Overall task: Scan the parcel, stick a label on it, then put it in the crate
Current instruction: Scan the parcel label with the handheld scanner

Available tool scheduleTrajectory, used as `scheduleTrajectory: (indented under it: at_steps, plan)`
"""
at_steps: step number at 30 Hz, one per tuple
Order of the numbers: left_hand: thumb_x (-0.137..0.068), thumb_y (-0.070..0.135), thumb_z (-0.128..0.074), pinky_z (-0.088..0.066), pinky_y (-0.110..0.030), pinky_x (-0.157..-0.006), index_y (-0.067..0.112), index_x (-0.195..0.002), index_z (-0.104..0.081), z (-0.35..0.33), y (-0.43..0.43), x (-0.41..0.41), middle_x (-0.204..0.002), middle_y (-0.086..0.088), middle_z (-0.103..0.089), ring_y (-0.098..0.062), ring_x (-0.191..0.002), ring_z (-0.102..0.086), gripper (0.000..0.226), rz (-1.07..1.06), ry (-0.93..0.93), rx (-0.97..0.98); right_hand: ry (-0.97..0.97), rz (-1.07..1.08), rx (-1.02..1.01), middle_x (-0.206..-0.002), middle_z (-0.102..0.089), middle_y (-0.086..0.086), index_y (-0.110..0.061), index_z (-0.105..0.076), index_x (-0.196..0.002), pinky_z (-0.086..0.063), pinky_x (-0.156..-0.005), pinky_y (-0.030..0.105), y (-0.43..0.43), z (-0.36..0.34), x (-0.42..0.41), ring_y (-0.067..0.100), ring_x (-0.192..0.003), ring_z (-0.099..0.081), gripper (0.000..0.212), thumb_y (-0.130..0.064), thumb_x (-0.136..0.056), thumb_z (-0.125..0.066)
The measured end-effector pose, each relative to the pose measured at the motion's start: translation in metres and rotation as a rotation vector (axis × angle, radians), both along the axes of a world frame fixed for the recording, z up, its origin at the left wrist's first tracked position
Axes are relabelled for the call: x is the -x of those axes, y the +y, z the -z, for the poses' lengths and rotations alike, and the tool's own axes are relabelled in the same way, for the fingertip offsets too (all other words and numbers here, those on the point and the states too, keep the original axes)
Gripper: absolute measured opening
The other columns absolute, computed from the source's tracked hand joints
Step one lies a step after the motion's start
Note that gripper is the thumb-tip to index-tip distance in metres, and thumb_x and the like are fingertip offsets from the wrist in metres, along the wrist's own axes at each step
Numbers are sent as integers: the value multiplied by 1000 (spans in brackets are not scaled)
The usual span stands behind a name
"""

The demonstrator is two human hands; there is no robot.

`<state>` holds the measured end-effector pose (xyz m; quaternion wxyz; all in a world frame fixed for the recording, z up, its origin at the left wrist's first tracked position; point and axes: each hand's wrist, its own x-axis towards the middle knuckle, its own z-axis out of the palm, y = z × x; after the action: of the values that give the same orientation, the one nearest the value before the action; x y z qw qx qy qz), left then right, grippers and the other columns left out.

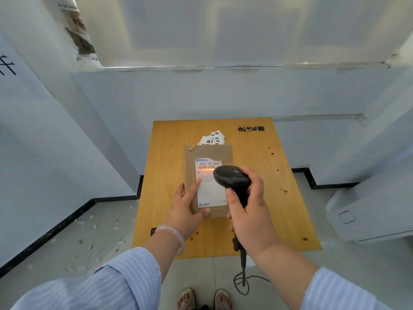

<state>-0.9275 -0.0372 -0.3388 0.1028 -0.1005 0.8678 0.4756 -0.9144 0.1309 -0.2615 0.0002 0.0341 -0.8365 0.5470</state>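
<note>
While the right hand (250,211) is wrapped tight around a black scanner (232,176), its red line lands on the barcode of the white shipping label (210,186). That brown parcel (207,180) is gripped at its near left corner by the left hand (185,209), over the wooden tabletop (279,186). Loose stickers (212,138) lie just behind it.

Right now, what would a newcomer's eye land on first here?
The red scan line glowing across the barcode on the parcel, mid-table, stands out first. Next come the black scanner in the right hand aimed at it, and the left hand holding the parcel's near left edge. Behind the parcel, white labels lie on the yellow table.
</note>
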Motion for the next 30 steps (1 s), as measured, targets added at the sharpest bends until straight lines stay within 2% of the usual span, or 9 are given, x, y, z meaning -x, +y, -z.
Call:
scheduleTrajectory:
  at_steps: [8,15,20,22,26,30]
  plan:
    - [-86,26,-70,-37,-36,-111,55,-145,-19,2,0,-2,-161,3,-8,-23,-144,-23,83,17,-13,20,-10,-10,21,-108,-62,-1,-61,-21,-126,-58,-63,27,-1,-2,0,10,-80,-64,49,-35,-96,-50]
    - [-86,25,-70,-37,-31,-107,54,-145,-20,3,-1,-2,-162,3,-7,-23,-144,-23,83,16,-29,18,-20,12,17,-110,-59,-7,-60,-22,-128,-60,-68,37,-2,-2,2,13,-84,-64,49,-35,-96,-51]
    - [-83,27,-73,-38,-39,-111,56,-144,-21,7,-7,-1,-160,2,-14,-24,-142,-28,85,25,-69,21,-150,45,-125,-111,-61,-8,-53,-15,-137,-59,-72,44,13,11,12,16,-86,-66,53,-41,-97,-47]
    - [-84,28,-72,-36,-35,-112,54,-145,-21,9,-10,-2,-160,0,-13,-25,-142,-27,83,44,-90,31,-198,58,-233,-108,-64,-5,-49,-14,-139,-57,-72,43,21,20,19,18,-86,-65,53,-44,-97,-45]
    - [-86,31,-70,-35,-29,-107,52,-147,-20,16,-11,-4,-160,-1,-14,-24,-142,-27,81,59,-136,24,-312,87,-367,-93,-64,-1,-45,-13,-141,-56,-62,38,35,44,38,20,-73,-63,54,-43,-97,-44]
    - [-82,41,-70,-42,-38,-108,61,-141,-18,29,-17,-4,-155,-3,-25,-23,-136,-34,82,67,-147,-4,-404,108,-414,-86,-60,-2,-42,-14,-143,-54,-58,36,44,70,53,19,-69,-61,56,-42,-97,-46]
